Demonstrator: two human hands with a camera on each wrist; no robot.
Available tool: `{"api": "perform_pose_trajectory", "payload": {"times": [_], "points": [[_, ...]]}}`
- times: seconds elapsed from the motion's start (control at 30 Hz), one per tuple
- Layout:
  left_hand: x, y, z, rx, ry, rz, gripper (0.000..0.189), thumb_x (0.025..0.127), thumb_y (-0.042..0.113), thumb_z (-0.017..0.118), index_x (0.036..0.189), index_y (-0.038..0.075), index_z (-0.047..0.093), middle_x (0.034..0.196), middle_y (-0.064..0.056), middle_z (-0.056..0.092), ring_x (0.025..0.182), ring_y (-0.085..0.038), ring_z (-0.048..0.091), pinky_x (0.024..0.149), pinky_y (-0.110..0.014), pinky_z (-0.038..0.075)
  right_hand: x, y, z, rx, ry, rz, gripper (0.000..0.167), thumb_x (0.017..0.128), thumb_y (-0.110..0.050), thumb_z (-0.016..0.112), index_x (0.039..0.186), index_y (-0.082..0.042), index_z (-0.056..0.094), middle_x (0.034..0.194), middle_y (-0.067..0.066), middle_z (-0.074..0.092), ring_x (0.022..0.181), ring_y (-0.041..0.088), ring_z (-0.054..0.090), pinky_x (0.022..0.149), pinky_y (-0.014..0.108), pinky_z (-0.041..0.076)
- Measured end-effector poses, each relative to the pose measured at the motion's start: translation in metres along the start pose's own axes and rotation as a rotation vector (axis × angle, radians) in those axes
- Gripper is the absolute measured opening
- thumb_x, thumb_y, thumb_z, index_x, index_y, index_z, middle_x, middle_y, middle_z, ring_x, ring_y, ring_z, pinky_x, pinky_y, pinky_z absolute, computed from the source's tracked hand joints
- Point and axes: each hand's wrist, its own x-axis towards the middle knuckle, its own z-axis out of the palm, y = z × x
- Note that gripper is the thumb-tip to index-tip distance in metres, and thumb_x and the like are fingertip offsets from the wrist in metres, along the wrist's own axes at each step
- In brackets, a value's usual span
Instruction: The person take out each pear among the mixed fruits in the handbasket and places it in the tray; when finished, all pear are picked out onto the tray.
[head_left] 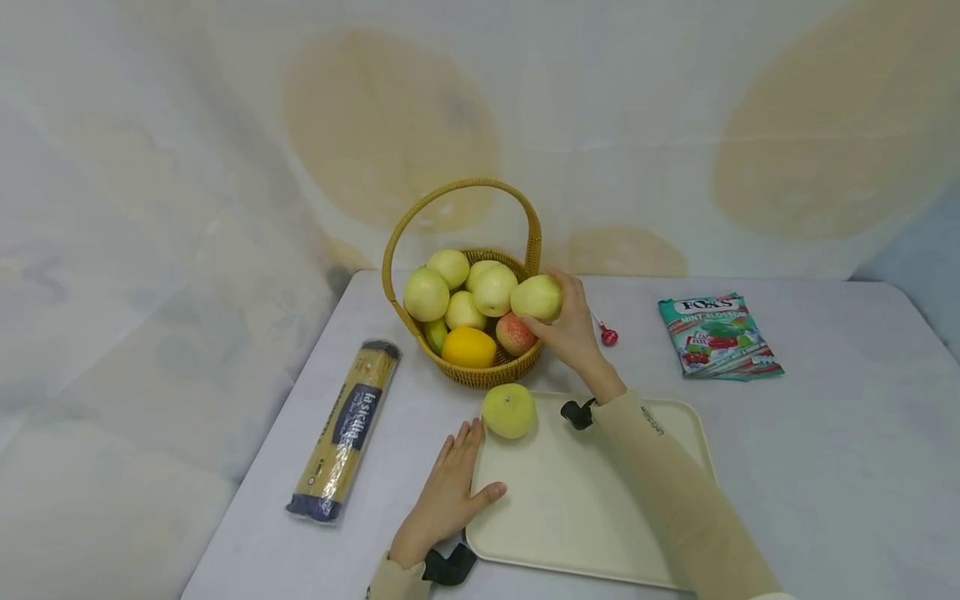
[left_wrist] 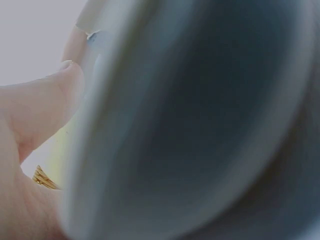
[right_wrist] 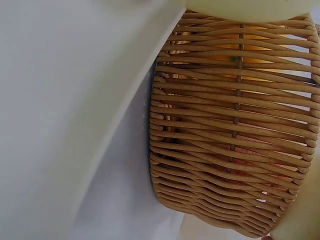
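My right hand (head_left: pixel 567 321) grips a pale green apple (head_left: pixel 537 298) over the right rim of the wicker basket (head_left: pixel 480 377). Inside the basket lie several more green apples (head_left: pixel 426 293), a reddish peach (head_left: pixel 514 334) and a yellow-orange fruit (head_left: pixel 468 347). One apple (head_left: pixel 509 411) sits at the far left corner of the cream tray (head_left: pixel 577 500). With fingers straight and thumb spread, my left hand (head_left: pixel 447 487) rests at the tray's left edge. The right wrist view has the basket's woven side (right_wrist: pixel 235 115) close up; in the left wrist view, the thumb (left_wrist: pixel 42 107) shows beside a large blurred surface.
A spaghetti packet (head_left: pixel 347 433) lies left of the basket. To the right are a red lollipop (head_left: pixel 608 336) and a green Fox's candy bag (head_left: pixel 720 337). The basket's tall handle (head_left: pixel 465 185) arches above the fruit. A cloth backdrop hangs behind the white table.
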Motion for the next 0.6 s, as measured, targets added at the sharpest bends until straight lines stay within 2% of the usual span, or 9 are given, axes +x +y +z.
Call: {"api": "perform_pose_trajectory", "payload": {"times": [0.27,0.5,0.6], "points": [[0.000,0.000,0.000,0.004,0.001,-0.002,0.090,0.091,0.050,0.058,0.152,-0.004,0.020,0.160,-0.018,0.022,0.150,-0.033,0.016,0.123,-0.051,0.009,-0.005,0.001,0.000,0.003,0.010,-0.024,0.072,0.080,-0.013,0.079,0.140,-0.004,0.040,0.144,0.019,0.037,0.130,0.035,0.043,0.111,0.051,0.039],[-0.002,-0.001,0.001,0.006,0.009,0.000,0.089,0.091,0.051,0.058,0.152,-0.004,0.022,0.159,-0.018,0.023,0.150,-0.033,0.017,0.123,-0.051,0.011,-0.012,0.003,-0.001,0.004,0.017,-0.092,0.066,0.078,-0.008,0.079,0.136,-0.006,0.048,0.142,0.019,0.040,0.131,0.035,0.041,0.111,0.052,0.038],[-0.001,-0.001,0.001,0.006,0.008,0.002,0.089,0.091,0.051,0.058,0.152,-0.004,0.022,0.160,-0.018,0.023,0.150,-0.032,0.018,0.122,-0.052,0.012,-0.016,0.001,-0.003,0.007,0.027,-0.094,0.064,0.079,-0.010,0.079,0.136,-0.008,0.049,0.141,0.020,0.040,0.131,0.036,0.041,0.111,0.054,0.038]]}}
